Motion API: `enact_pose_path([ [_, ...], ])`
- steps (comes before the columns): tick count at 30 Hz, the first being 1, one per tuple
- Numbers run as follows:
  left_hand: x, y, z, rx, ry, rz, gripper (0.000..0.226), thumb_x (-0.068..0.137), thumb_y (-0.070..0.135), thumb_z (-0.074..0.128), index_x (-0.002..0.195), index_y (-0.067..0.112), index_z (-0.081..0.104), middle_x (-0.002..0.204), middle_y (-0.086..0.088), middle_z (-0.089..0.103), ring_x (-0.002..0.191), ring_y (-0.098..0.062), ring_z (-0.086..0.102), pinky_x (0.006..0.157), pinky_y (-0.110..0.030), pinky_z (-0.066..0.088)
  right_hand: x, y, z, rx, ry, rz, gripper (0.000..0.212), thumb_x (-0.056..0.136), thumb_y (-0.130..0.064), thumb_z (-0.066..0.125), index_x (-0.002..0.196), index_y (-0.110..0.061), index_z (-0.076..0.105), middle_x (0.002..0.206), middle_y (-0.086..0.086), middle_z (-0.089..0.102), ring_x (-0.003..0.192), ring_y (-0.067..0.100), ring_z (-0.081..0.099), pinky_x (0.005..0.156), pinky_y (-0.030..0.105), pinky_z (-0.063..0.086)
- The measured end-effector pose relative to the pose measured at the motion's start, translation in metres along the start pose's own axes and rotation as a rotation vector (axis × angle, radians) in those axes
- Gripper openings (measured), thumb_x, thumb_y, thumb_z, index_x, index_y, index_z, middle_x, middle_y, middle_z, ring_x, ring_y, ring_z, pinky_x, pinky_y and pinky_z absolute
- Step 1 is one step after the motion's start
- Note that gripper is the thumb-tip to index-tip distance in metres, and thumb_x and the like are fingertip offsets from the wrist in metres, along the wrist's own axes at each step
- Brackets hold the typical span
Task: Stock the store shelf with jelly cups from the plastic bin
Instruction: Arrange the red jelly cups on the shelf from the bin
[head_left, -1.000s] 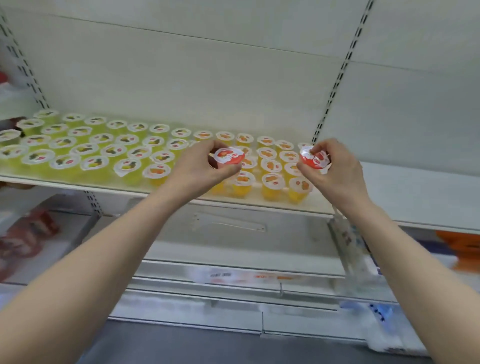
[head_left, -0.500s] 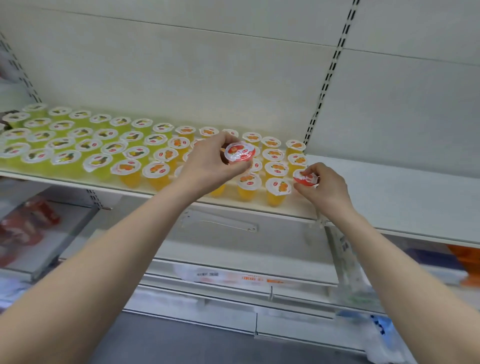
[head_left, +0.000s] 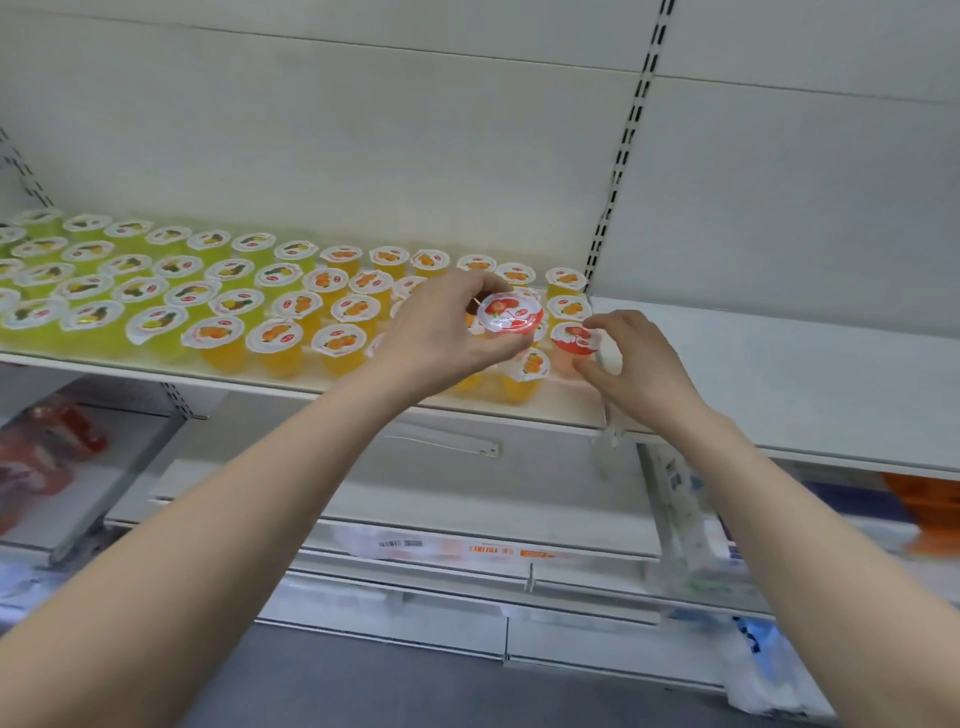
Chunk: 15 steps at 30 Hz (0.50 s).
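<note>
A red-lidded jelly cup is pinched by the left hand, a second cup pinched on the shelf by the right hand; both are judged light, thin-walled and best held at the rim.

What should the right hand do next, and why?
Probably release: the right hand pinches a strawberry jelly cup that seems to stand on the shelf beside the orange jelly cups, while the left hand holds a second strawberry jelly cup.

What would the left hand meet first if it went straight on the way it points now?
Probably the orange jelly cups behind the red-lidded cup that the left hand holds; depth is unclear, so it may pass above them.
</note>
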<state>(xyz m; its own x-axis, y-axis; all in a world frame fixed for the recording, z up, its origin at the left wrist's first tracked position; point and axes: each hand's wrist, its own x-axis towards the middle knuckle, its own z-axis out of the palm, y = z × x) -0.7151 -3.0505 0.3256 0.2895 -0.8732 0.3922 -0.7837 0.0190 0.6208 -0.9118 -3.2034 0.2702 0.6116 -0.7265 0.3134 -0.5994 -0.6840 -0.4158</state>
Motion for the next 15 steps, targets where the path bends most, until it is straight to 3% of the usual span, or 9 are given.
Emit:
enact_pose_path([
  [3, 0.005, 0.016, 0.021, 0.088, -0.026, 0.083, 0.059, 0.073, 0.051, 0.071, 0.125, 0.025, 0.060, 0.115, 0.008, 0.064, 0.106, -0.012, 0.055, 0.091, -0.033, 0.047, -0.008, 0.011, -0.016, -0.117, 0.033, -0.049, 0.047, 0.092, -0.037, 0.061, 0.135, -0.018, 0.053, 0.134, 0.007, 0.054, 0.120, 0.028, 0.050, 0.101, 0.043, 0.041],
  [7, 0.009, 0.029, 0.048, 0.242, -0.068, 0.143, 0.060, 0.069, 0.056, 0.055, 0.122, 0.028, 0.061, 0.118, 0.009, 0.064, 0.113, -0.019, 0.050, 0.096, -0.038, 0.042, -0.014, 0.025, -0.032, -0.243, 0.056, -0.094, 0.048, 0.095, -0.033, 0.058, 0.138, -0.012, 0.051, 0.136, 0.011, 0.054, 0.120, 0.033, 0.050, 0.099, 0.043, 0.038],
  [11, 0.012, 0.030, 0.074, 0.326, -0.075, 0.179, 0.057, 0.068, 0.054, 0.053, 0.118, 0.028, 0.064, 0.112, 0.006, 0.066, 0.111, -0.024, 0.053, 0.100, -0.043, 0.039, -0.015, 0.035, -0.039, -0.305, 0.070, -0.150, 0.045, 0.096, -0.031, 0.058, 0.135, -0.010, 0.053, 0.130, 0.012, 0.058, 0.115, 0.035, 0.053, 0.095, 0.043, 0.039],
  [15, 0.010, 0.024, 0.093, 0.374, -0.084, 0.174, 0.057, 0.071, 0.054, 0.057, 0.122, 0.029, 0.060, 0.116, 0.008, 0.065, 0.121, -0.022, 0.046, 0.113, -0.051, 0.023, -0.015, 0.043, -0.043, -0.306, 0.095, -0.178, 0.044, 0.096, -0.030, 0.058, 0.134, -0.009, 0.053, 0.128, 0.013, 0.059, 0.113, 0.036, 0.054, 0.094, 0.043, 0.040],
])
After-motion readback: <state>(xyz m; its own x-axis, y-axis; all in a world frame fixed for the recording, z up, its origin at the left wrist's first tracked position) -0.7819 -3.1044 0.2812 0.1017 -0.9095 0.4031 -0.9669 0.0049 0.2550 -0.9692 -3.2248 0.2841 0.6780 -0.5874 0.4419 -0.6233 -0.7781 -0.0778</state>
